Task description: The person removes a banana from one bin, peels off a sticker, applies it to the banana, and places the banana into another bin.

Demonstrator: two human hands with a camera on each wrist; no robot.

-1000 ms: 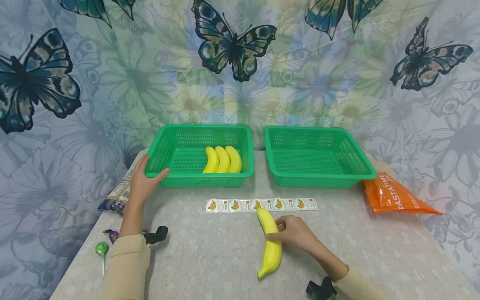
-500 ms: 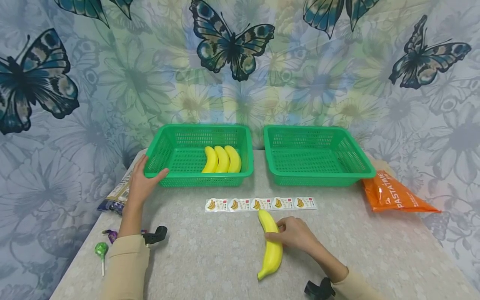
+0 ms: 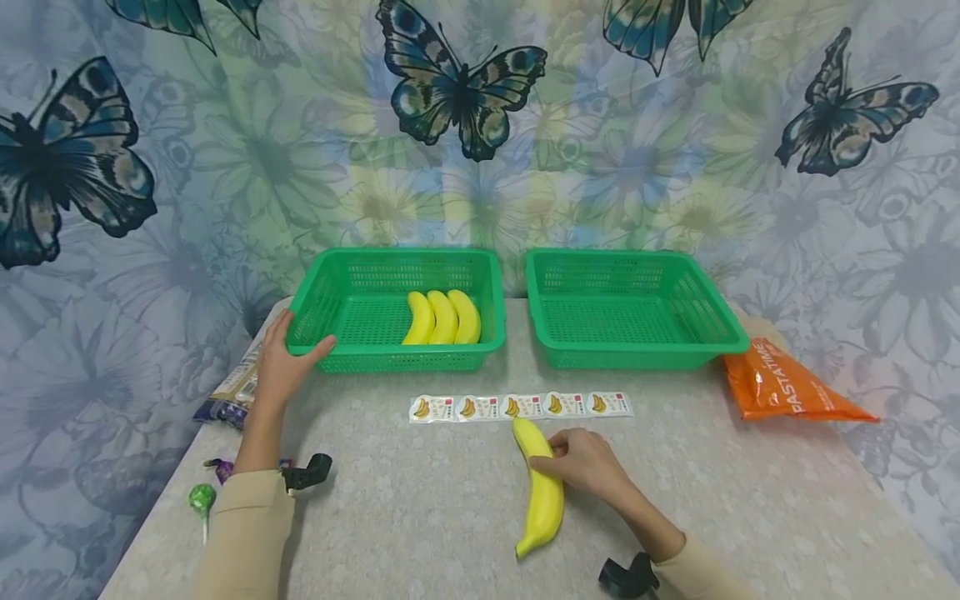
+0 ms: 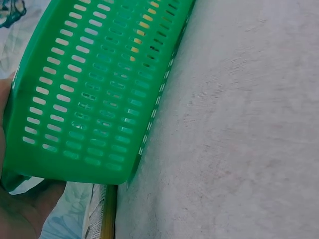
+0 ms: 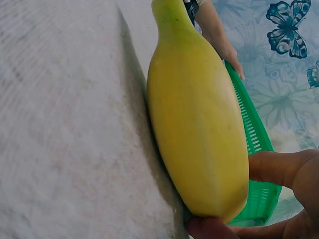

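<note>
My right hand (image 3: 587, 462) pinches a yellow banana (image 3: 542, 508) near its middle, thumb on one side and fingers on the other. The banana lies lengthwise on the table, its upper end at a strip of banana-printed labels (image 3: 521, 407). Close up in the right wrist view, the banana (image 5: 197, 114) fills the middle. My left hand (image 3: 283, 367) grips the near left corner of the left green basket (image 3: 405, 358). In the left wrist view the fingers and thumb wrap round that basket's rim (image 4: 22, 99). Three bananas (image 3: 442, 318) lie side by side in this basket.
Another green basket (image 3: 637, 357) stands at the right, with an orange packet (image 3: 795, 383) beside it. At the left are a dark blue packet (image 3: 232, 392), a purple-wrapped sweet (image 3: 222, 471) and a green lollipop (image 3: 202, 498). A butterfly-printed cloth (image 3: 300, 125) hangs behind the table.
The head view has drifted slightly, moving the scene a little left and up. Both hands keep their holds, and the banana stays in nearly the same place.
</note>
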